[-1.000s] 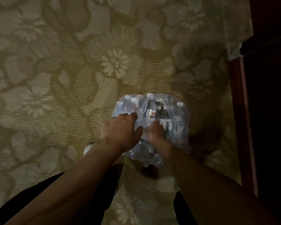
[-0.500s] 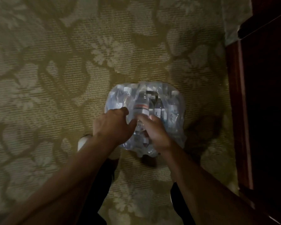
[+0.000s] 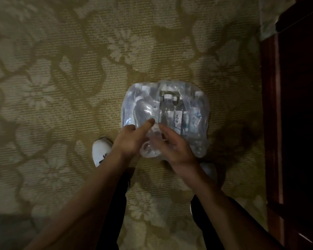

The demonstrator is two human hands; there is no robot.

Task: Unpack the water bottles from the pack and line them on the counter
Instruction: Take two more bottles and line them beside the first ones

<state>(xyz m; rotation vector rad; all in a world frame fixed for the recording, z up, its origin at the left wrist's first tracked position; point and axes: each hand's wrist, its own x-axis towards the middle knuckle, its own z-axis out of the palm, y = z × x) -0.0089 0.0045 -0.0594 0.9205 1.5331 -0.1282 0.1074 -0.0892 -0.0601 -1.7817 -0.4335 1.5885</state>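
Note:
A shrink-wrapped pack of water bottles [image 3: 186,112] lies on the patterned carpet, its clear plastic torn at the near edge. One clear water bottle [image 3: 152,143] with a white cap sits at that near edge, cap pointing away from me. My left hand [image 3: 130,139] holds the bottle's left side, thumb stretched along it toward the cap. My right hand [image 3: 173,147] curls round its right side. The picture is dim and blurred, so the exact finger contact is unclear. No counter is in view.
My white shoe [image 3: 101,150] stands left of the pack, and the other shoe [image 3: 208,168] shows under my right wrist. Dark wooden furniture [image 3: 287,123] runs along the right edge. Patterned carpet [image 3: 61,87] spreads to the left and beyond the pack.
Both hands have drawn back from the top of the pack to its near edge. A single bottle with a white cap now shows between them.

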